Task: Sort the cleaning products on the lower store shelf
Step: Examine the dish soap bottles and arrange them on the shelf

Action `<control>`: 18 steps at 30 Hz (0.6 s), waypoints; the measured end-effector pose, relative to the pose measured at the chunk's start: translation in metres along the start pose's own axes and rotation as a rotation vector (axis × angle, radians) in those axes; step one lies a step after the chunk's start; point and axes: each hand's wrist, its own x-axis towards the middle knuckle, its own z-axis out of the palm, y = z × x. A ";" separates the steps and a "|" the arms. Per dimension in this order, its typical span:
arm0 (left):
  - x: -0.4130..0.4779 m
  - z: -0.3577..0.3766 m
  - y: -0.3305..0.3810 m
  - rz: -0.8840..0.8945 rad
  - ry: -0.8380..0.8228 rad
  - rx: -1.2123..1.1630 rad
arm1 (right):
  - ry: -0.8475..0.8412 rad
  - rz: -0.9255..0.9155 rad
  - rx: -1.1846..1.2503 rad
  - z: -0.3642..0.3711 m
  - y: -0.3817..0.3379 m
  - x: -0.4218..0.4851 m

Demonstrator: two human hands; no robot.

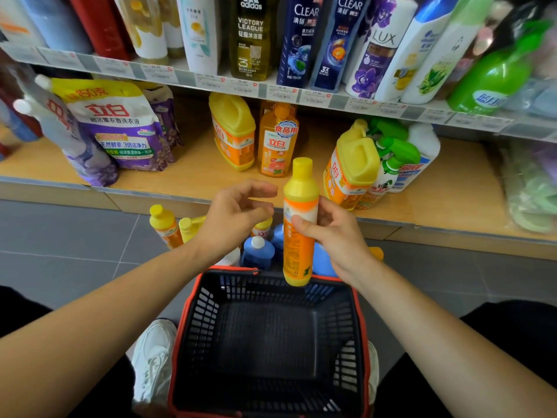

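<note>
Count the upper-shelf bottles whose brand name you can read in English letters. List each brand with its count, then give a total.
CLEAR bottles: 2
LUX bottle: 1
adidas bottle: 1
Total: 4

The lower shelf (193, 173) before me bears detergent pouches (120, 128), yellow jugs (232, 131) and spray bottles (398, 147). On the tiled floor (75, 233) stand my basket (205, 309) and loose bottles (164, 226).
</note>
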 end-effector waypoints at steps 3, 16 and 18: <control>-0.009 0.008 -0.021 -0.172 -0.120 0.152 | 0.083 -0.028 -0.011 -0.003 -0.003 0.003; -0.023 0.011 -0.033 -0.109 -0.029 0.067 | 0.212 0.221 0.161 -0.022 -0.014 0.012; -0.018 0.008 -0.022 -0.091 0.084 0.028 | 0.173 0.385 0.017 -0.026 -0.015 0.008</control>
